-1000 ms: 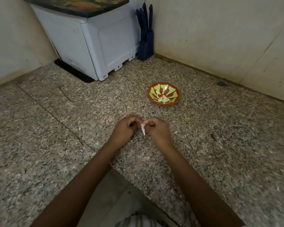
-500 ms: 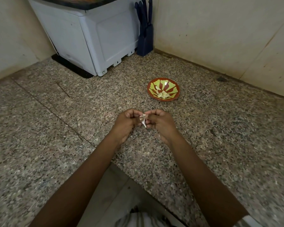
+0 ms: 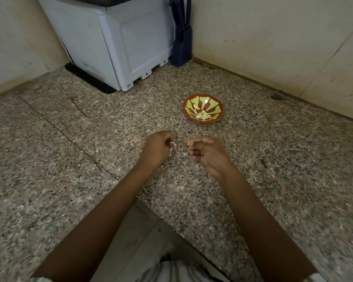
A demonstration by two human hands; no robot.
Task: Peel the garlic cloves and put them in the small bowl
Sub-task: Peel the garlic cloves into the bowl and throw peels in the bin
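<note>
Fingers (image 3: 167, 139) of left hand (image 3: 156, 149) curled tight, thumb and forefinger pinching a garlic clove (image 3: 172, 147). A hanging strip (image 3: 171, 153) of papery skin dangles from it. Right hand (image 3: 208, 154) just beside the left, not touching it. Its fingers are loosely curled, thumb and forefinger tips nipping a small skin scrap (image 3: 189, 144) with a thin thread trailing below. Both hands hover over the granite counter (image 3: 90, 159). How much of the clove is bare: too small to tell.

Small bowl (image 3: 221, 116), red with green pattern, sits on the counter beyond the right hand, apart from it. Several peeled cloves (image 3: 201, 116) lie in it, gathered toward the near side. White appliance (image 3: 120, 43) and dark knife block (image 3: 180, 37) stand in the corner behind.

Step in hand, by my reading: stripping skin off this clove, partway done.

To do it well:
- Shed the scrap onto the counter, away from the bowl. It may cling to the fingertips, so rub it off.
- Take the hanging strip close to where it joins the clove and pull along the clove's length rather than across, so it comes off whole.
- Roll the clove in the left fingertips to find any film left on.
- Keep the left pinch light. A bare clove is probably slick and could shoot out.
- Only then carry it to the bowl.
</note>
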